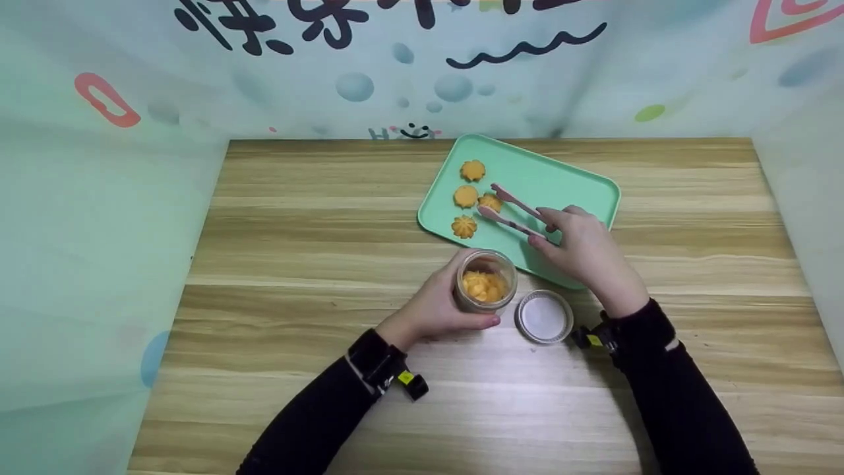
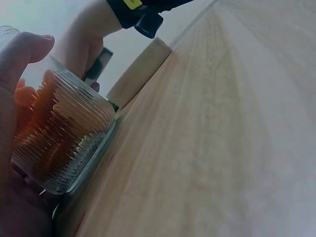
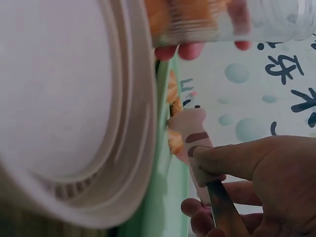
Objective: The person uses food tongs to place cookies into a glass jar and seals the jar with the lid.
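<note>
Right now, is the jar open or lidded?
Open. The jar in the left hand shows orange cookies through its mouth; its lid lies on the table beside it.

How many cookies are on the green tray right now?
4 on the tray: one at the far end, one below it, one between the tong tips, one nearest the jar. More lie uncounted inside the jar.

Crowded centre, open flanks

The ribbed glass jar (image 1: 486, 285), round white lid (image 1: 544, 316) and mint green plastic tray (image 1: 560, 178) blocked twelve o'clock; bare wooden table (image 1: 297, 218) lay open at nine.
</note>
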`<state>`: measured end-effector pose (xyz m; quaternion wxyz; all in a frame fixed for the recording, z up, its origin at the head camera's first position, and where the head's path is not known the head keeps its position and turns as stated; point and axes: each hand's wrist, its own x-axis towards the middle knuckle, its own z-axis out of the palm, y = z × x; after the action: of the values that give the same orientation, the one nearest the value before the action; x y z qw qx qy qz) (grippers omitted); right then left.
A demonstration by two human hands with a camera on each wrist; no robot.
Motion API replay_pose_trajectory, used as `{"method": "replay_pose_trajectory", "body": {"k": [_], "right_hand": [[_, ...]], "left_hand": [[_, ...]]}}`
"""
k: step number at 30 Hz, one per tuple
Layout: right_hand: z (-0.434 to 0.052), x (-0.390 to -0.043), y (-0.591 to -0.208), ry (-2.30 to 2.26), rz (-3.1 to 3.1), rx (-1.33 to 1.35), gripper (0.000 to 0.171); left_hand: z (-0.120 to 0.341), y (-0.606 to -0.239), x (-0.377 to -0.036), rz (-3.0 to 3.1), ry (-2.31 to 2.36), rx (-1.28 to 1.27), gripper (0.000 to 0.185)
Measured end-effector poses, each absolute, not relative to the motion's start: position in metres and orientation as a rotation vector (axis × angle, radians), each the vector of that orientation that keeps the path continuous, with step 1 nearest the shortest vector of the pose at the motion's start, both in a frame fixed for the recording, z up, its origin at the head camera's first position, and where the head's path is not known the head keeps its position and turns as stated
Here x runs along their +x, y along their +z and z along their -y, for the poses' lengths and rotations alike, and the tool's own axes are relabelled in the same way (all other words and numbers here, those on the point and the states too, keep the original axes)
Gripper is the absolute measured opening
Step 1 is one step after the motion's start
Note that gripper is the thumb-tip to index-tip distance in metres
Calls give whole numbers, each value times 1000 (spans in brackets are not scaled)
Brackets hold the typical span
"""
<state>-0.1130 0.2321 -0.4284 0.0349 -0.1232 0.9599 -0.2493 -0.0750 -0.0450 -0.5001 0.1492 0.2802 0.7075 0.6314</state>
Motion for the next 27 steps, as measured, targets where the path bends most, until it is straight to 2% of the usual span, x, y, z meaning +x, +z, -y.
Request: {"method": "replay_pose_trajectory", "body": {"k": [11, 18, 27], "right_hand": [[-234, -115, -429, -737, -2917, -359, 50], [-234, -114, -426, -706, -2963, -394, 38], [-235, -110, -420, -704, -2979, -414, 35]], "left_hand": [[45, -500, -74, -2037, 1808, 786, 95], [45, -500, -75, -2041, 1815, 818, 93], [46, -500, -75, -2037, 1821, 817, 95]]}}
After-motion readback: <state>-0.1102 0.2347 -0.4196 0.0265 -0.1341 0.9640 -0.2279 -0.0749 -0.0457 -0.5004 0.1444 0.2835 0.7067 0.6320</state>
